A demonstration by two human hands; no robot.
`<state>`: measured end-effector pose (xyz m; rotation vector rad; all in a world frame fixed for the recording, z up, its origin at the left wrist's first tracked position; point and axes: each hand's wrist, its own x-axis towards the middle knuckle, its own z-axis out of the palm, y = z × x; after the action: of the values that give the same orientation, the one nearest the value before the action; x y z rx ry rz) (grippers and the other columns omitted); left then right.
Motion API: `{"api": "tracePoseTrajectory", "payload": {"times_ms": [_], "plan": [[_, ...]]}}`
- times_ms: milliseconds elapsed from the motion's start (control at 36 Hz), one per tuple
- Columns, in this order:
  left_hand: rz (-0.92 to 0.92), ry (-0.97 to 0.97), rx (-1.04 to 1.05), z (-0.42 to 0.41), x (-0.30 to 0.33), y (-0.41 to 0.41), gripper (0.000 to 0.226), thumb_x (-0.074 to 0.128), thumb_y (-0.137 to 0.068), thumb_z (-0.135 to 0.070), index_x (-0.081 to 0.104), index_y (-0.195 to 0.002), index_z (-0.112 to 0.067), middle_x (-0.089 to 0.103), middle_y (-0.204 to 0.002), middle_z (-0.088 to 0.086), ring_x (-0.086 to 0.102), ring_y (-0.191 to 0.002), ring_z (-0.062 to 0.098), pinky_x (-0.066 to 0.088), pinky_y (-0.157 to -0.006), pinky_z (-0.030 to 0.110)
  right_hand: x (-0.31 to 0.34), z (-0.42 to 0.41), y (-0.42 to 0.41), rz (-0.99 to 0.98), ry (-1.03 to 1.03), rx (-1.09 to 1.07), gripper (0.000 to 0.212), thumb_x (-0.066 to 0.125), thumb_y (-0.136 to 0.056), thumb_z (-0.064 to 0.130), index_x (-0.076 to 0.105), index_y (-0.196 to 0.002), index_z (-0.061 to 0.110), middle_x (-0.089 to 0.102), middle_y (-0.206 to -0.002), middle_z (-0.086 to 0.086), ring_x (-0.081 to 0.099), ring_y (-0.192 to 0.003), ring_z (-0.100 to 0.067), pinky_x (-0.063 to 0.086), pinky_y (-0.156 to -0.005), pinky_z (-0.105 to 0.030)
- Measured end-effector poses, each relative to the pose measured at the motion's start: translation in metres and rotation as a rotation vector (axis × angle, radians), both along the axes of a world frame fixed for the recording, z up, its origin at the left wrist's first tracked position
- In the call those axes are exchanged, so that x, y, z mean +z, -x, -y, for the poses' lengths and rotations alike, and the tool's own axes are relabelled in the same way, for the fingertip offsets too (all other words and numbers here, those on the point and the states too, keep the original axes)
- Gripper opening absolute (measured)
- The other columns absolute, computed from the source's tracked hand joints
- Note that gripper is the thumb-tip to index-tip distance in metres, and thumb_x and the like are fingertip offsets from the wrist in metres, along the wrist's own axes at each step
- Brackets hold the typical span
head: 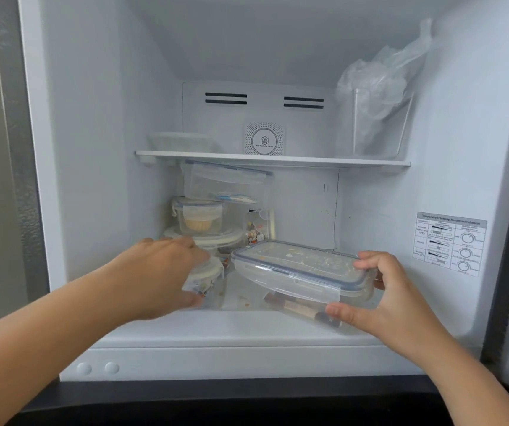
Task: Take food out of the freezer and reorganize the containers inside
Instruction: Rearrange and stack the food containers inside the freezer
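Observation:
The freezer (400, 330) stands open in front of me. My right hand (379, 296) grips the right end of a clear rectangular container (296, 272) with a blue-edged clip lid, tilted on the lower floor with brown food inside. My left hand (167, 272) wraps around a small round container (210, 272) with a white lid at the lower left. Behind it a wide round container (216, 238) carries a smaller clip-lid tub (197, 218) holding something pale yellow, and a zip bag (225, 182) lies on top of that stack.
A white shelf (271, 159) divides the freezer. On it are a flat frosted container (182, 141) at the left and a plastic bag in a clear bin (376, 115) at the right. A small printed packet (256, 232) stands at the back. Crumbs dot the floor.

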<state>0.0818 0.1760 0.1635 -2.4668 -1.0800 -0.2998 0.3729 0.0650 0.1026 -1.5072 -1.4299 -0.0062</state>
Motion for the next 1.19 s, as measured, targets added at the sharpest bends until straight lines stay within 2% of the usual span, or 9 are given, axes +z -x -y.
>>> {"api": "tracePoseTrajectory", "payload": {"times_ms": [250,417,583,667,861,944,1028,1111,1194], "plan": [[0.101,0.317,0.003,-0.013,0.010,-0.043,0.080,0.064,-0.072,-0.064,0.038,-0.136,-0.025,0.052,-0.132,0.001,0.049,-0.119,0.021,0.040,-0.092,0.028,-0.002,0.003,0.003,0.008,-0.073,0.013,0.074,0.075,-0.035,0.069,0.044,-0.097,0.042,0.040,-0.121,0.031,0.044,-0.111,0.006,0.037,-0.085,-0.020],[0.167,0.427,-0.045,-0.016,0.010,-0.065,0.084,0.067,-0.063,-0.069,0.042,-0.131,-0.026,0.054,-0.128,-0.004,0.052,-0.111,0.018,0.042,-0.092,0.030,-0.004,0.008,0.005,0.000,-0.120,-0.008,0.075,0.075,-0.033,0.068,0.046,-0.094,0.039,0.044,-0.119,0.028,0.042,-0.109,0.013,0.035,-0.084,-0.011],[0.271,0.419,-0.079,-0.019,0.008,-0.078,0.101,0.076,-0.054,-0.063,0.034,-0.138,-0.027,0.049,-0.136,-0.006,0.050,-0.116,0.015,0.035,-0.085,0.021,-0.009,0.021,0.003,-0.010,-0.183,-0.019,0.070,0.077,-0.036,0.066,0.046,-0.094,0.042,0.045,-0.120,0.028,0.043,-0.112,0.011,0.036,-0.089,-0.014],[0.302,0.452,-0.115,-0.019,0.012,-0.083,0.099,0.081,-0.052,-0.058,0.034,-0.134,-0.031,0.052,-0.129,-0.005,0.048,-0.099,0.011,0.038,-0.087,0.023,-0.011,0.030,0.002,0.029,-0.253,-0.049,0.069,0.078,-0.040,0.065,0.047,-0.097,0.042,0.044,-0.121,0.028,0.043,-0.115,0.008,0.036,-0.092,-0.013],[0.404,0.475,-0.268,-0.022,0.024,-0.110,0.094,0.085,-0.063,-0.032,0.031,-0.140,-0.029,0.052,-0.128,-0.001,0.057,-0.087,0.011,0.040,-0.081,0.017,-0.008,0.037,0.008,0.137,-0.443,-0.195,0.072,0.076,-0.050,0.064,0.050,-0.100,0.019,0.041,-0.117,0.012,0.038,-0.119,0.003,0.025,-0.093,0.001],[0.407,0.466,-0.269,-0.027,0.028,-0.114,0.091,0.081,-0.069,-0.030,0.028,-0.143,-0.030,0.049,-0.133,-0.001,0.055,-0.098,0.010,0.046,-0.090,0.025,-0.008,0.032,0.011,0.129,-0.463,-0.278,0.067,0.075,-0.051,0.059,0.051,-0.097,0.017,0.041,-0.114,0.004,0.041,-0.116,-0.010,0.029,-0.090,-0.001],[0.243,0.427,-0.166,-0.030,0.030,-0.110,0.093,0.074,-0.073,-0.041,0.018,-0.146,-0.031,0.041,-0.144,0.001,0.047,-0.123,0.020,0.044,-0.100,0.041,-0.010,0.025,0.012,0.136,-0.427,-0.368,0.064,0.079,-0.048,0.051,0.052,-0.094,0.016,0.040,-0.113,0.002,0.041,-0.111,-0.015,0.039,-0.080,-0.020],[0.060,0.347,-0.092,-0.026,0.025,-0.095,0.093,0.065,-0.077,-0.054,0.012,-0.149,-0.027,0.028,-0.152,-0.003,0.031,-0.137,0.018,0.027,-0.107,0.027,-0.012,0.018,0.011,0.116,-0.371,-0.432,0.062,0.083,-0.047,0.047,0.051,-0.092,0.017,0.038,-0.114,0.001,0.040,-0.110,-0.017,0.041,-0.075,-0.028],[0.026,0.300,-0.064,-0.020,0.017,-0.074,0.086,0.060,-0.079,-0.057,0.016,-0.148,-0.030,0.030,-0.151,-0.004,0.032,-0.135,0.016,0.027,-0.106,0.026,-0.012,0.014,0.010,0.104,-0.326,-0.481,0.063,0.084,-0.049,0.047,0.049,-0.092,0.019,0.037,-0.115,-0.001,0.041,-0.111,-0.021,0.047,-0.076,-0.033]]}}
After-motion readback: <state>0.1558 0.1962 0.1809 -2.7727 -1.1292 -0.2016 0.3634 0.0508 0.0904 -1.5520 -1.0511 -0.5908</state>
